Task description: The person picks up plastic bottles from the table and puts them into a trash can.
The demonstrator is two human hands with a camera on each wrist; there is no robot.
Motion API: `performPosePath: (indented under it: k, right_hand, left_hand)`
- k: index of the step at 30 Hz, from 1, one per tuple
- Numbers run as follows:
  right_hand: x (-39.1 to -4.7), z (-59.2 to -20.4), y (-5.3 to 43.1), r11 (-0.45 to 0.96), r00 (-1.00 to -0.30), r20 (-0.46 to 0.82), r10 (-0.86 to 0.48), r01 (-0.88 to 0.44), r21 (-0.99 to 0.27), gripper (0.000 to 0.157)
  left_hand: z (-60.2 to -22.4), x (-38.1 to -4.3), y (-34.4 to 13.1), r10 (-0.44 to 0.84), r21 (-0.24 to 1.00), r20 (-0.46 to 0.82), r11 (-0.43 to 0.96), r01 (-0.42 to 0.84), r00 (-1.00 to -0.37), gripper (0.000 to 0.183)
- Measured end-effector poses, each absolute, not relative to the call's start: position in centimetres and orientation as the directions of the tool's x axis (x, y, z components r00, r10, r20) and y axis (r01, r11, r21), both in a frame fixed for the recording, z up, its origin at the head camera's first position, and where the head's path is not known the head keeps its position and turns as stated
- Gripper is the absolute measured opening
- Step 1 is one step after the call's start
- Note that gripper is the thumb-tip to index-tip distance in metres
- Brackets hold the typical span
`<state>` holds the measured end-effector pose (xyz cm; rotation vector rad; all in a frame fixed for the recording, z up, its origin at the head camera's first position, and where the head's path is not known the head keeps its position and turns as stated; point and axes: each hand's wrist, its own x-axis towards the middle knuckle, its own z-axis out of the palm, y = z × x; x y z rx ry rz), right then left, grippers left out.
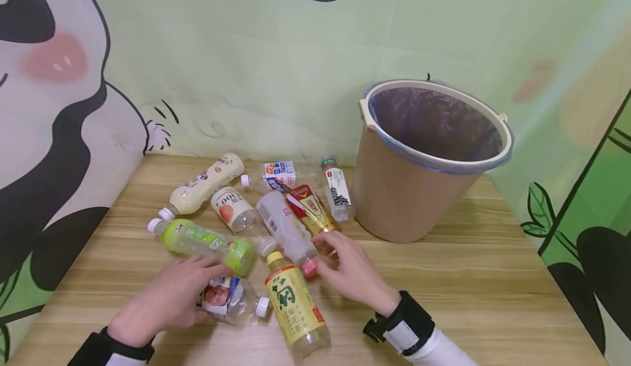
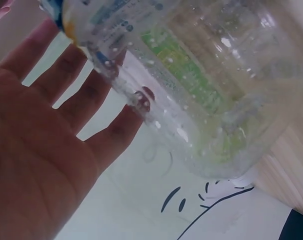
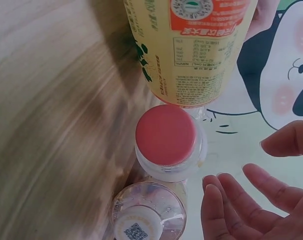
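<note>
Lying on surface point(image 1: 473, 295), clear btl point(image 1: 242, 303) touches L grip point(image 1: 170, 295), fingers straight; R grip point(image 1: 352, 273), fingers loose, nr pink-cap btl point(image 1: 281, 228). Yellow btl point(image 1: 296, 308) btwn grips, green btl point(image 1: 199, 240) behind clear btl, bin point(image 1: 399, 190) back R.

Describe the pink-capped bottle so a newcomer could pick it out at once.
On the wooden table, start at the big brown bin and go left past the red-and-gold container. The pale-sleeved bottle lies alongside that, near the right hand. Its pink cap sets it apart from the yellow-capped bottle close by.
</note>
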<state>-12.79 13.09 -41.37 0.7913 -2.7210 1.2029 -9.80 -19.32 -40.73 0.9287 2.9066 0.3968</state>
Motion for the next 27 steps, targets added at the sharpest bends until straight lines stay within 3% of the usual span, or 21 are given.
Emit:
performPosePath:
  k: [17,27]
  right_hand:
    - [-12.92,-41.95,13.30,0.527,-0.864,0.246,-0.439,-0.469,-0.708,0.036]
    - [-12.87,-41.89,13.42,0.524,-0.865,0.253,-0.434,-0.471,-0.710,0.037]
  left_hand:
    - [-40.93,-8.95,-19.92,0.605,0.285,0.008,0.762,0.581,-0.796,0.070]
    - [-40.78,-8.76,-20.16,0.635,0.297,0.094,0.717,0.631,-0.767,0.069]
